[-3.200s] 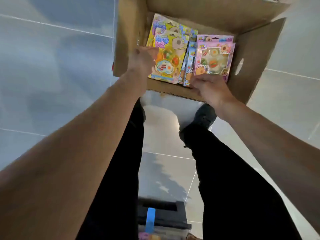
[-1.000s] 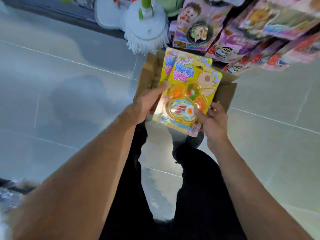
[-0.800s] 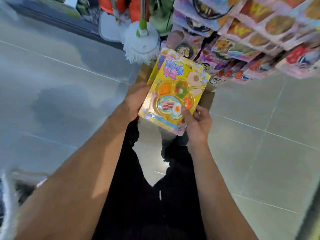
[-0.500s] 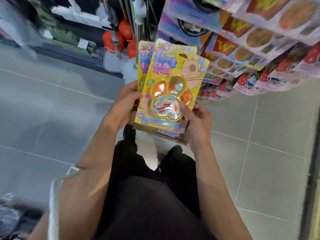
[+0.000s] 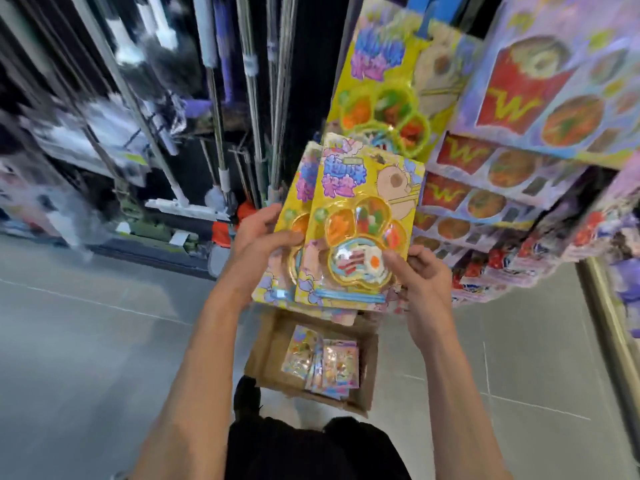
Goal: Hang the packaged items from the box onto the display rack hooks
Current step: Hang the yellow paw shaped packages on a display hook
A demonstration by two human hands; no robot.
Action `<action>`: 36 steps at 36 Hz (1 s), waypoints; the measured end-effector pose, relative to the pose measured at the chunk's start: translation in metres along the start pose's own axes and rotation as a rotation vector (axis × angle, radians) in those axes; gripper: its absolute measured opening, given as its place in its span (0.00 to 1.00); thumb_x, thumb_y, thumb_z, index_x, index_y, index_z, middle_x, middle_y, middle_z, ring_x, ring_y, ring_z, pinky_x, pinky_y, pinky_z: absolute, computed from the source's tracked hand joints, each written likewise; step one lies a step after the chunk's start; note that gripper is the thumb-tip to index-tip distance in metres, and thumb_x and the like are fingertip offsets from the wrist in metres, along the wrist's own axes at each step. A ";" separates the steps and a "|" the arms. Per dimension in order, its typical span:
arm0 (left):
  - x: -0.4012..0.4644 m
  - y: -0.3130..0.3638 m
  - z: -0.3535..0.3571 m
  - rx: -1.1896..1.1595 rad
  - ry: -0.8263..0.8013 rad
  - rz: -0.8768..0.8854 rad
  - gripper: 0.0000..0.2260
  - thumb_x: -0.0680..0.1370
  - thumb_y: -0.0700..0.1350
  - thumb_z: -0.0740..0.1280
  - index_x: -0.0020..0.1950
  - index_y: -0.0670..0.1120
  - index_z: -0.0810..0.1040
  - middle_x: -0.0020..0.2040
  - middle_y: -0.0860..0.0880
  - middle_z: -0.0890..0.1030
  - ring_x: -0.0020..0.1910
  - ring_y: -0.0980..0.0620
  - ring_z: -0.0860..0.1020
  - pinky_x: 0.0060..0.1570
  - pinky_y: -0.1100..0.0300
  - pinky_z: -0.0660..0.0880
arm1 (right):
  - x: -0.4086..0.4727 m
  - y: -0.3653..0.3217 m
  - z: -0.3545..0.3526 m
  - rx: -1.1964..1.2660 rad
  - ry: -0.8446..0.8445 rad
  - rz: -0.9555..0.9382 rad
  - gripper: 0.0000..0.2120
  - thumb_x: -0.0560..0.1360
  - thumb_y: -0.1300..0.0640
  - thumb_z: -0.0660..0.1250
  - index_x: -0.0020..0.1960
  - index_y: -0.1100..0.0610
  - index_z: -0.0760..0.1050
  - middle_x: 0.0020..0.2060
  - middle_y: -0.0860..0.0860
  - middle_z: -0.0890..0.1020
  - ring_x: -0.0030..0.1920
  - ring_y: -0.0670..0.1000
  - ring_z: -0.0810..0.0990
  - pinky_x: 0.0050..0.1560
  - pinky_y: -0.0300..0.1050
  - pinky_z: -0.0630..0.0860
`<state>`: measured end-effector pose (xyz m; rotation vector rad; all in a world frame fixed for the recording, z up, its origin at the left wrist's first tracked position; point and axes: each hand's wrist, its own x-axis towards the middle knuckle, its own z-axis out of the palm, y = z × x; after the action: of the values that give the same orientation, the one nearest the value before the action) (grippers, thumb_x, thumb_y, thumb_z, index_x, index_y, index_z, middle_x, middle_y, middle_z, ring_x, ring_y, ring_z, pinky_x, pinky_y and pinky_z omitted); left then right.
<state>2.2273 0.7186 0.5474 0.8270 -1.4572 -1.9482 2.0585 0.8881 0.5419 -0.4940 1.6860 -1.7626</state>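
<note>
Head view: both hands (image 5: 263,237) grip yellow packs (image 5: 360,216).

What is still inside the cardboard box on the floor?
The cardboard box holds a small stack of pastel packaged items leaning together. Its far end is covered by the yellow packages gripped in both hands, so anything there cannot be seen.

Hanging toy packs (image 5: 540,98) crowd the rack ahead and right; mop poles (image 5: 249,98) stand left; open floor (image 5: 86,341) surrounds the box (image 5: 266,344).
</note>
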 end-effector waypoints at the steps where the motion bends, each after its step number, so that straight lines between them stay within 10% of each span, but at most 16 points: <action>1: 0.003 0.007 -0.001 0.028 -0.030 0.008 0.11 0.69 0.37 0.70 0.50 0.44 0.83 0.47 0.43 0.84 0.48 0.44 0.81 0.54 0.46 0.75 | 0.004 -0.008 0.000 -0.012 -0.014 -0.019 0.09 0.69 0.57 0.78 0.43 0.57 0.78 0.40 0.51 0.85 0.39 0.48 0.82 0.35 0.37 0.76; 12: 0.019 0.068 -0.029 0.070 -0.141 0.048 0.28 0.59 0.52 0.82 0.57 0.47 0.83 0.56 0.38 0.84 0.53 0.35 0.83 0.52 0.23 0.72 | 0.021 -0.055 0.001 -0.210 -0.035 -0.146 0.15 0.67 0.56 0.79 0.48 0.62 0.80 0.42 0.56 0.87 0.46 0.55 0.85 0.45 0.53 0.82; 15: 0.024 0.080 -0.023 0.042 -0.096 0.117 0.28 0.61 0.56 0.81 0.57 0.47 0.83 0.57 0.40 0.84 0.55 0.37 0.83 0.52 0.33 0.78 | 0.027 -0.060 0.005 -0.189 0.042 -0.204 0.25 0.65 0.44 0.81 0.50 0.61 0.78 0.46 0.71 0.79 0.45 0.63 0.82 0.45 0.66 0.78; 21: 0.041 0.097 0.002 -0.058 0.016 0.243 0.11 0.72 0.41 0.71 0.53 0.48 0.83 0.53 0.44 0.86 0.52 0.46 0.84 0.53 0.48 0.81 | 0.038 -0.101 0.021 -0.112 0.177 -0.329 0.08 0.71 0.55 0.76 0.48 0.55 0.83 0.40 0.58 0.86 0.43 0.55 0.85 0.41 0.49 0.80; 27: 0.055 0.112 0.023 -0.027 0.111 0.340 0.09 0.74 0.44 0.70 0.53 0.48 0.82 0.50 0.49 0.86 0.50 0.51 0.83 0.54 0.51 0.79 | 0.051 -0.130 0.036 0.025 0.252 -0.345 0.12 0.73 0.63 0.74 0.48 0.46 0.82 0.39 0.40 0.87 0.43 0.38 0.85 0.42 0.31 0.78; 31: 0.064 0.124 0.032 -0.026 0.129 0.408 0.09 0.76 0.45 0.67 0.56 0.48 0.80 0.50 0.52 0.86 0.49 0.56 0.83 0.48 0.63 0.79 | 0.058 -0.143 0.039 0.025 0.303 -0.340 0.19 0.69 0.55 0.77 0.60 0.51 0.81 0.45 0.41 0.87 0.51 0.38 0.84 0.46 0.30 0.79; 36: 0.071 0.133 0.034 -0.026 0.148 0.423 0.08 0.78 0.47 0.67 0.56 0.52 0.81 0.54 0.49 0.85 0.53 0.51 0.82 0.57 0.50 0.77 | 0.066 -0.156 0.042 -0.021 0.338 -0.349 0.30 0.67 0.47 0.78 0.66 0.57 0.79 0.56 0.47 0.85 0.59 0.45 0.83 0.62 0.46 0.79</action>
<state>2.1656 0.6532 0.6728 0.5798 -1.3841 -1.5531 2.0091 0.8080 0.6894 -0.5499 1.9403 -2.1800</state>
